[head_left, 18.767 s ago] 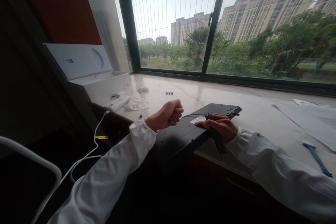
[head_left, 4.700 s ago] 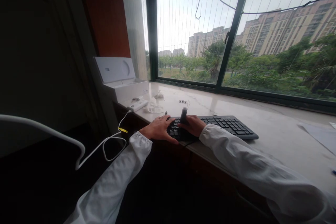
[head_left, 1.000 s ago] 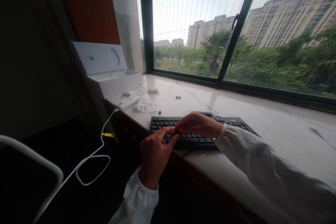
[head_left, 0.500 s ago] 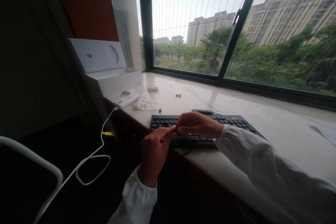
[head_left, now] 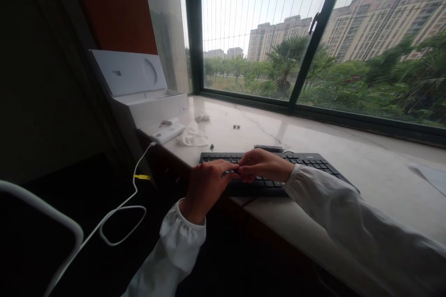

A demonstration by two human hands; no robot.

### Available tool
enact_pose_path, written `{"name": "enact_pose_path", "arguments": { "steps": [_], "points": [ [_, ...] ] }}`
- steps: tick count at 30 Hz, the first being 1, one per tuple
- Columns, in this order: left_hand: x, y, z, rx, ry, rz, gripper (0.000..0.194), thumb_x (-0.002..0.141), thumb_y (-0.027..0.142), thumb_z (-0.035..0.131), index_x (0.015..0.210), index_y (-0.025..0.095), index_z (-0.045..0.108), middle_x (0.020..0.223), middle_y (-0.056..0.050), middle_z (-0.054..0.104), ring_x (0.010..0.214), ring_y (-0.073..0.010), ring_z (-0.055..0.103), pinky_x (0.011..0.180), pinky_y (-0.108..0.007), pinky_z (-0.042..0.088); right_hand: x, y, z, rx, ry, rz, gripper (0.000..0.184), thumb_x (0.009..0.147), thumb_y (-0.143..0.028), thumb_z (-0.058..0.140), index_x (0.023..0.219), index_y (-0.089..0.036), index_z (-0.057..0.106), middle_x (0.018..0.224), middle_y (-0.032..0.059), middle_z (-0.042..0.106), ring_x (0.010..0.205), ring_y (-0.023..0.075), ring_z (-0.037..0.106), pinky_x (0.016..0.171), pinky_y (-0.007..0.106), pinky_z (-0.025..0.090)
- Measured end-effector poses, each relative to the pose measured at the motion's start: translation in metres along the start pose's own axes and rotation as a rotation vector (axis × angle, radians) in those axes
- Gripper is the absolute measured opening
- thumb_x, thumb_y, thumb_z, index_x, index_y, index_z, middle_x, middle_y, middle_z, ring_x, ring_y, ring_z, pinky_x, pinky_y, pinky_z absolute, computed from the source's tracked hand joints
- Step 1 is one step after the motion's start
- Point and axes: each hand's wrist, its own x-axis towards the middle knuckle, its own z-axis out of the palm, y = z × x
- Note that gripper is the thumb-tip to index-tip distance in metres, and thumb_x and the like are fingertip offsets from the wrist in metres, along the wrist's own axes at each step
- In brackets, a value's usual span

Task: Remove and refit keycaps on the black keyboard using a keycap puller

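Note:
Over the left half of a black keyboard (head_left: 317, 167), my two hands meet fingertip to fingertip. Thumb and fingers of my left hand (head_left: 211, 183) are pinched together, pointing right. My right hand (head_left: 263, 164) comes in from the right, its fingers curled and pinched against the left fingertips. A tiny dark piece seems to lie between them, but it is too small and covered to name. Just behind the keyboard's left corner sits a small dark piece (head_left: 212, 146). Farther back are two small dark pieces (head_left: 236, 126), side by side. A dark slim tool (head_left: 269, 148) lies behind the keyboard.
An open white box (head_left: 153, 106) stands at the left by the window. In front of it are a white power bank (head_left: 169, 134) with a white cable (head_left: 137, 167) hanging off the edge, and crumpled tissue (head_left: 194, 135). White paper (head_left: 430, 175) lies at the right.
My left wrist has turned slightly and its hand lies flatter, fingers pointing more to the right. My right fingers have shifted a little; the fingertips stay together. The objects on the sill have not moved.

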Motion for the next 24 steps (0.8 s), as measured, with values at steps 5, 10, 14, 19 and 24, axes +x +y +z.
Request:
{"name": "enact_pose_path", "arguments": {
  "steps": [5, 10, 14, 19, 24],
  "points": [
    [0.008, -0.004, -0.001, -0.019, -0.058, -0.015, 0.016, 0.078, 0.036, 0.074, 0.094, 0.035, 0.076, 0.094, 0.005, 0.077, 0.082, -0.0173, 0.071, 0.072, -0.026, 0.049, -0.003, -0.002, -0.013, -0.277, 0.033, -0.062, 0.044, 0.071, -0.053, 0.071, 0.085, -0.011, 0.074, 0.071, 0.0052, 0.070, 0.056, 0.0103, 0.052, 0.052, 0.023, 0.038],
    [0.011, -0.005, 0.002, 0.006, -0.083, 0.009, 0.010, 0.077, 0.040, 0.074, 0.086, 0.036, 0.077, 0.084, 0.006, 0.077, 0.071, -0.0159, 0.070, 0.066, -0.025, 0.047, 0.000, 0.007, -0.022, -0.511, 0.046, -0.166, 0.044, 0.075, -0.051, 0.067, 0.092, -0.013, 0.078, 0.068, 0.0026, 0.067, 0.062, 0.0118, 0.051, 0.056, 0.023, 0.037],
    [0.010, -0.008, 0.005, 0.034, -0.100, 0.039, 0.009, 0.079, 0.039, 0.072, 0.086, 0.036, 0.077, 0.084, 0.007, 0.077, 0.077, -0.0162, 0.072, 0.071, -0.025, 0.048, 0.001, 0.009, -0.019, -0.641, 0.058, -0.213, 0.035, 0.075, -0.043, 0.068, 0.095, -0.017, 0.079, 0.062, -0.0003, 0.064, 0.058, 0.0098, 0.047, 0.054, 0.022, 0.033],
    [0.007, -0.012, 0.009, 0.081, -0.106, 0.053, 0.013, 0.084, 0.041, 0.066, 0.091, 0.035, 0.076, 0.087, 0.004, 0.077, 0.082, -0.0172, 0.072, 0.073, -0.025, 0.049, -0.001, 0.003, -0.012, -0.794, 0.168, -0.248, 0.022, 0.075, -0.035, 0.070, 0.089, -0.022, 0.080, 0.062, -0.0007, 0.067, 0.058, 0.0106, 0.051, 0.059, 0.022, 0.037],
    [0.007, -0.016, 0.005, 0.137, -0.165, 0.141, 0.018, 0.089, 0.040, 0.060, 0.099, 0.036, 0.075, 0.092, 0.002, 0.077, 0.086, -0.0178, 0.072, 0.076, -0.025, 0.048, -0.004, 0.000, -0.010, -0.860, 0.146, -0.356, 0.017, 0.080, -0.031, 0.066, 0.088, -0.024, 0.080, 0.074, 0.0020, 0.073, 0.063, 0.0130, 0.059, 0.066, 0.023, 0.040]
  ]
}}
